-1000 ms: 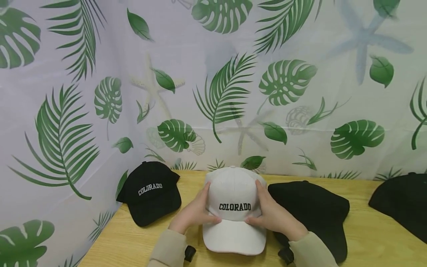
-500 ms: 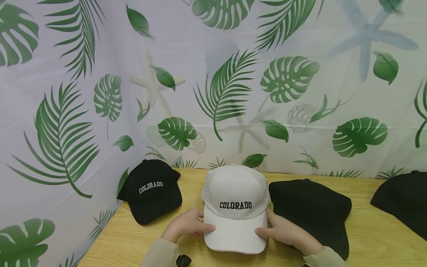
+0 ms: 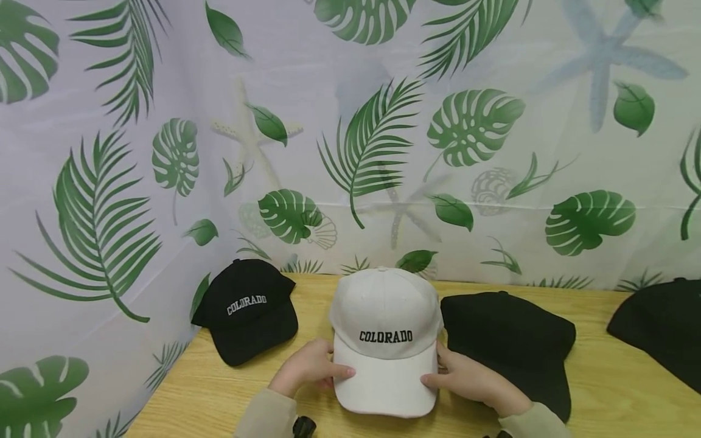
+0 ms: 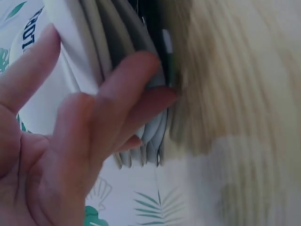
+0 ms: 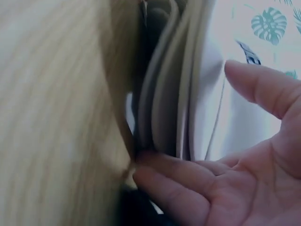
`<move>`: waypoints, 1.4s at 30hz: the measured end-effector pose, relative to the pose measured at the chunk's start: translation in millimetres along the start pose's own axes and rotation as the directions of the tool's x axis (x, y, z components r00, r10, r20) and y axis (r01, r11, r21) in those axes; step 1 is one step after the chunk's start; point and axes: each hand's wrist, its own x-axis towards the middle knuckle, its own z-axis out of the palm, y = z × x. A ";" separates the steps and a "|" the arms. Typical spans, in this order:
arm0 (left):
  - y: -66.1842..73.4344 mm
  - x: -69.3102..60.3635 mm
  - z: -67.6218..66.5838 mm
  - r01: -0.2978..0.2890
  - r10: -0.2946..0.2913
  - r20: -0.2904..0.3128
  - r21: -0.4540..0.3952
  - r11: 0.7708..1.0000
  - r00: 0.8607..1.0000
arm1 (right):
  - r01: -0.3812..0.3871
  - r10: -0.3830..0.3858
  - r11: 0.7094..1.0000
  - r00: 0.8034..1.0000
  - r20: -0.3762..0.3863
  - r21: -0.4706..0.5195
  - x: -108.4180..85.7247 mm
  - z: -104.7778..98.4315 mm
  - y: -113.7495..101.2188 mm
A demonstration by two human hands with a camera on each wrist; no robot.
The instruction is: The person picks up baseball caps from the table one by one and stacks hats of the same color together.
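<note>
A white baseball cap (image 3: 383, 386) with black COLORADO lettering faces me on the table. Both wrist views show it is the top of a stack, with several pale brims (image 4: 106, 40) layered beneath. My left hand (image 3: 308, 367) holds the stack's left side, thumb on the top brim and fingers against the layered edges. On the right side, my right hand (image 3: 468, 378) grips likewise; in the right wrist view its thumb (image 5: 254, 84) lies over the top brim and its fingers reach along the brim edges (image 5: 183, 94) near the tabletop. The undersides of the caps are mostly hidden.
A black COLORADO cap (image 3: 249, 313) sits to the left on the wooden table (image 3: 191, 389). Close by on the right is another black cap (image 3: 509, 340), partly behind my right hand. A further dark cap (image 3: 665, 325) is cut off at the right edge. Leaf-print cloth (image 3: 350, 152) hangs behind.
Both hands have slid from the sides of the white crown down to the brim's sides. Over the last half second they have hardly moved. The caps stay in place.
</note>
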 end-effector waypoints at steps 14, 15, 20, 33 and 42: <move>-6.3 1.4 -2.6 -0.040 0.045 -0.048 0.092 0.995 0.998 | 0.016 -0.016 1.000 1.000 -0.010 -0.001 3.1 -4.1 7.4; -5.8 1.4 -2.2 -0.039 0.045 -0.056 0.107 0.993 0.997 | 0.030 -0.030 0.999 0.999 -0.015 -0.010 3.3 -3.3 7.1; -4.8 3.2 -0.7 -0.034 0.043 -0.071 0.129 0.991 0.997 | 0.056 -0.058 0.996 0.998 -0.032 -0.062 3.2 -2.7 4.3; -8.9 6.2 -0.9 -0.031 0.035 -0.047 0.100 0.994 0.998 | 0.025 -0.033 0.988 0.998 -0.050 -0.152 1.6 -0.1 2.2; -8.9 4.4 1.8 0.002 0.005 -0.080 0.092 0.996 0.997 | -0.022 -0.003 0.975 0.994 -0.110 -0.220 1.9 8.7 -0.7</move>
